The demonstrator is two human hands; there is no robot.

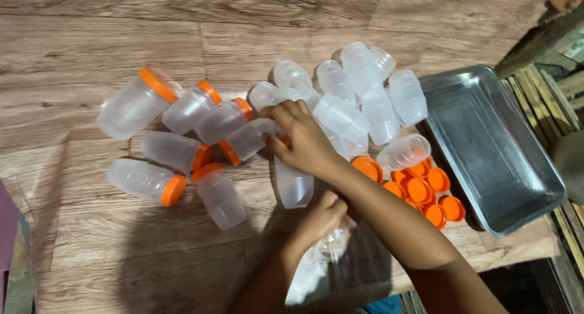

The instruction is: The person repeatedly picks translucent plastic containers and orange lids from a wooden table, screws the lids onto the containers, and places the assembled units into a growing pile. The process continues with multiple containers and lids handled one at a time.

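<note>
The right hand (302,140) has its fingers clamped on a capped clear jar (249,140) among orange-lidded jars on the worktop (91,40); the left hand (322,216) grips a plastic bag (316,259). Loose orange lids (426,195) lie beside an empty metal tray (493,150).

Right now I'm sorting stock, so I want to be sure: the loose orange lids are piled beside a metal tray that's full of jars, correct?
Not quite. The head view shows the metal tray has no jars in it. The loose orange lids do lie piled beside it, and the jars lie on the wooden table.
</note>
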